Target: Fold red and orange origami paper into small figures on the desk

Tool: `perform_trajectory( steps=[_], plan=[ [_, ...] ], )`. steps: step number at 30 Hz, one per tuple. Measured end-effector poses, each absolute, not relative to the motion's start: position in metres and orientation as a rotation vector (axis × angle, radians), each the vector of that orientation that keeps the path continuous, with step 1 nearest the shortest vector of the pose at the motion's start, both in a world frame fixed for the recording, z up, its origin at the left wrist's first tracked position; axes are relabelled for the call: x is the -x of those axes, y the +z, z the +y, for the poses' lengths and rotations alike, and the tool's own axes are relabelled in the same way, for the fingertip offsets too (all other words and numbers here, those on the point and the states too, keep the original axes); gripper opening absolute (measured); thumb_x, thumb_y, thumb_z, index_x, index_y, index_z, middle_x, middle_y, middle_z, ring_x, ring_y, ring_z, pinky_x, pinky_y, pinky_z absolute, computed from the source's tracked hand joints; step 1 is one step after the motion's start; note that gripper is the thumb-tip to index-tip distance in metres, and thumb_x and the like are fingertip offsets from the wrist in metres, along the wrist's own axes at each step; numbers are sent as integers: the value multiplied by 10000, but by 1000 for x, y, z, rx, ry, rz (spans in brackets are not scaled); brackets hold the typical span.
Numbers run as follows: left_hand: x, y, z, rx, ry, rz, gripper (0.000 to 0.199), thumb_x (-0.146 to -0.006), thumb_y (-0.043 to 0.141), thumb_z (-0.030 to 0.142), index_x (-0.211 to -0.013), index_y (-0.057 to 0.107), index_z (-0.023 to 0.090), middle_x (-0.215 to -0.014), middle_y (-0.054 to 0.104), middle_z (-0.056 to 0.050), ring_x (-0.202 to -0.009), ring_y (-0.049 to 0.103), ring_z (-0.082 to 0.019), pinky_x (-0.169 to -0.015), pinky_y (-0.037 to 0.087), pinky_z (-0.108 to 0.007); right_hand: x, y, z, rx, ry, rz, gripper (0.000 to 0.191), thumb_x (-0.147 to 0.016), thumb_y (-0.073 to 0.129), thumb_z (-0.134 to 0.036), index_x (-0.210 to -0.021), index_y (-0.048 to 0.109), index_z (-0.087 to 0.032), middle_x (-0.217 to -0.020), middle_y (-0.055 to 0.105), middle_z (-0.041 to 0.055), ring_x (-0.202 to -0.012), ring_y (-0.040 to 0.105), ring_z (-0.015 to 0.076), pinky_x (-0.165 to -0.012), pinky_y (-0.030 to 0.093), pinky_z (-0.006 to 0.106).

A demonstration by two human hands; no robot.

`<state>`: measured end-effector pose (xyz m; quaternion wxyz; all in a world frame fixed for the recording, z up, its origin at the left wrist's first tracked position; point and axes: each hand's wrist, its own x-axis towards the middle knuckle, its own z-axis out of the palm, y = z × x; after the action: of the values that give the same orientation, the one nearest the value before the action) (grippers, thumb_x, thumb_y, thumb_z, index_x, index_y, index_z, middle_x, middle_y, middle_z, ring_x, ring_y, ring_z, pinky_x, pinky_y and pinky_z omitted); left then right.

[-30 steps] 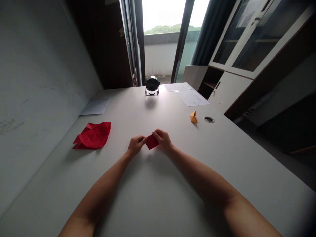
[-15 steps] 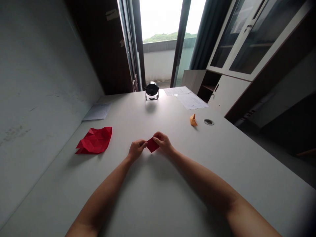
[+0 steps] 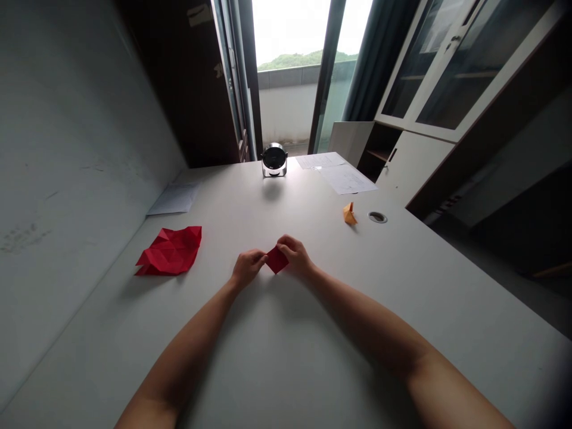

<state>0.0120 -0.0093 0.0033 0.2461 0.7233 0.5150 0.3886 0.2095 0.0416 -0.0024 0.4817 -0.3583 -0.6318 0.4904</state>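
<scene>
A small folded red paper [image 3: 276, 261], shaped like a diamond, is held between both hands over the middle of the white table. My left hand [image 3: 249, 266] pinches its left corner between thumb and fingers. On the other side, my right hand [image 3: 295, 255] grips the upper right edge, its thumb on the near face and part of the paper hidden behind it. Off to the left lies a larger creased sheet of red paper [image 3: 172, 253], partly raised from the table. A small folded orange paper figure [image 3: 349, 213] stands to the right, apart from both hands.
A round black device on a metal stand [image 3: 274, 159] is at the table's far edge. White printed sheets [image 3: 346, 177] lie to its right, another paper [image 3: 174, 199] by the left wall. A cable hole [image 3: 378, 217] sits near the right edge of the white table [image 3: 286, 357].
The camera view has shifted slightly. Both hands keep hold of the small red paper, and a little more of it shows beside my right thumb.
</scene>
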Motion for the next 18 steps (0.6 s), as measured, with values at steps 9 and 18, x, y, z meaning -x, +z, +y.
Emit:
perform_trajectory(
  steps=[9,18],
  plan=[
    [-11,2,-9,-1904,1088,1385,294,-929,581,433,-872,755,203,-763,715,-32,-684,609,-155,-656,457,-258,-207,-1,42,906,1153,-1539,356,-884,566,-523,-772,605,-187,-652,541,-1,-620,478,139,-562,395,264],
    [-8,-4,-1,-1487,1302,1182,322,-874,662,455,-980,721,157,-813,727,-72,-733,667,-178,-697,551,-310,-208,2,45,753,1340,-1487,337,-803,688,-487,-923,644,-175,-761,645,16,-681,555,150,-638,449,281]
  ],
)
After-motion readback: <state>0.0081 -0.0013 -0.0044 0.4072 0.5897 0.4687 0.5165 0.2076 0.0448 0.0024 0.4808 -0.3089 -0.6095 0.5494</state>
